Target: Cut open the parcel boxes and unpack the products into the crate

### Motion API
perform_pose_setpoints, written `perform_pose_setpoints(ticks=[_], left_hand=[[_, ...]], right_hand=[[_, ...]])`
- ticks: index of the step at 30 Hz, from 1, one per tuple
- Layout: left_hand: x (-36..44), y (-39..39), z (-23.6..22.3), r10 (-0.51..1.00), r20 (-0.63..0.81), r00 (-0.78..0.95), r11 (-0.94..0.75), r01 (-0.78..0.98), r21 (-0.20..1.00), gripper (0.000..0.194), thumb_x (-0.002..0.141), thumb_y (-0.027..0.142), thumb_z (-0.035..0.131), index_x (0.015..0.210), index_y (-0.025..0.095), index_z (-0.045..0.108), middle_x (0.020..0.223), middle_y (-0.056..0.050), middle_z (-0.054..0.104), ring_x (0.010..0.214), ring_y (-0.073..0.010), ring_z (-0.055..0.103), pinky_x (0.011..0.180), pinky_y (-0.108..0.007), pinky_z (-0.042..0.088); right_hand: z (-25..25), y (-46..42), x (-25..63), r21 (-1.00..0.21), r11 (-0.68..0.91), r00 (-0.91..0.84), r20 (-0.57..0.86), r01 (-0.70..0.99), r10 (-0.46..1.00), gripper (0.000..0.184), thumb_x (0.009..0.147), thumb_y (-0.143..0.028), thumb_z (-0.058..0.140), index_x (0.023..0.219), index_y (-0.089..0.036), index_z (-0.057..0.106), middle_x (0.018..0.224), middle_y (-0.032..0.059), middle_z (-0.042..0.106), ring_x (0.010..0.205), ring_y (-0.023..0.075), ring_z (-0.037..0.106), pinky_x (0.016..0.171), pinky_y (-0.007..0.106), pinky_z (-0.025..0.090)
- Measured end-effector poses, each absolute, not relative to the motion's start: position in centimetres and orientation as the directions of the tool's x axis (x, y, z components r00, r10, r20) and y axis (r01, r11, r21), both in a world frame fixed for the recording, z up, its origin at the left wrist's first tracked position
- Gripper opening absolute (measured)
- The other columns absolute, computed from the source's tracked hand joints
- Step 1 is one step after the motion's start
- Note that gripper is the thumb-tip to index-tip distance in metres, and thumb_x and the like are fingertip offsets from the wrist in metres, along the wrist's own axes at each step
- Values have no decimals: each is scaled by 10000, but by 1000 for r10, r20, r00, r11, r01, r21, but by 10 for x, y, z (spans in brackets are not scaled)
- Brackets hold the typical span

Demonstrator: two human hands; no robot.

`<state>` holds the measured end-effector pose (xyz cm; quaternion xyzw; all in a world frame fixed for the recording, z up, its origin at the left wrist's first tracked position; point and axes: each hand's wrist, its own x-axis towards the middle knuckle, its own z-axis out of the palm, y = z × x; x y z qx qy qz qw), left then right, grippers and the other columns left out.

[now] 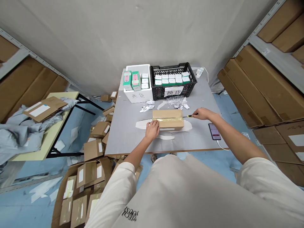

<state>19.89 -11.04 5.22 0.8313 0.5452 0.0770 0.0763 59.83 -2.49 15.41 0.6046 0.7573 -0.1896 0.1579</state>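
A brown cardboard box (171, 124), sealed with shiny tape, lies on the grey table (128, 136). My left hand (152, 129) rests on the left end of the box, its fingers pressed against the tape and side. In my right hand (201, 113), just off the box's right end, is a slim yellow-and-black utility knife (189, 116). Its thin blade reaches to the right end of the box. Pale paper (140, 124) sticks out from beneath the box, and a white strip (166, 137) lies in front.
Behind the box stand a white foam box (139, 96) and a black crate (191, 85), both holding small green-and-white boxes. Crumpled paper (147, 108) and clear plastic (175, 101) lie before them. A cabled phone (214, 131) lies at right. Cartons fill the floor at left.
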Motion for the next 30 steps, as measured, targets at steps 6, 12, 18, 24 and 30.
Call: perform_pose_setpoints(ticks=[6, 12, 18, 24, 30], left_hand=[[214, -101, 58, 939, 30, 343, -341, 916, 211, 411, 949, 327, 532, 1344, 221, 576, 1458, -158, 544, 1357, -329, 486, 1153, -518, 333], [265, -80, 67, 877, -2, 480, -465, 850, 247, 627, 894, 457, 665, 1446, 231, 473, 1467, -149, 518, 1363, -328, 476, 1148, -474, 341], [297, -66, 65, 845, -79, 529, -505, 838, 207, 703, 853, 497, 737, 1429, 201, 463, 1394, -169, 575, 1306, -335, 529, 1118, -470, 335], [304, -54, 67, 826, -214, 521, -492, 853, 176, 713, 828, 469, 772, 1414, 223, 449, 1365, -151, 594, 1281, -325, 565, 1156, -461, 273], [311, -50, 64, 848, -205, 488, -463, 872, 162, 818, 744, 480, 853, 1400, 190, 461, 1349, -175, 575, 1300, -338, 544, 1193, -457, 237]], right_hand=[[147, -37, 624, -241, 73, -179, -454, 968, 873, 424, 960, -537, 526, 972, -219, 806, 843, 79, 783, 777, 232, 711, 702, 290, 460], [128, -44, 620, -456, -9, -202, -413, 890, 888, 398, 997, -481, 466, 940, -191, 733, 896, 57, 787, 689, 167, 717, 699, 257, 491], [117, -49, 615, -553, -47, -222, -410, 832, 885, 371, 1000, -471, 480, 986, -183, 713, 869, 48, 769, 608, 141, 697, 627, 238, 485], [112, -52, 622, -627, -72, -253, -414, 776, 874, 383, 925, -549, 623, 1070, -207, 718, 682, -13, 679, 529, 146, 659, 571, 235, 471], [102, -34, 629, -619, 32, -351, -401, 784, 846, 343, 914, -496, 633, 1101, -223, 723, 719, -10, 701, 580, 152, 663, 622, 244, 456]])
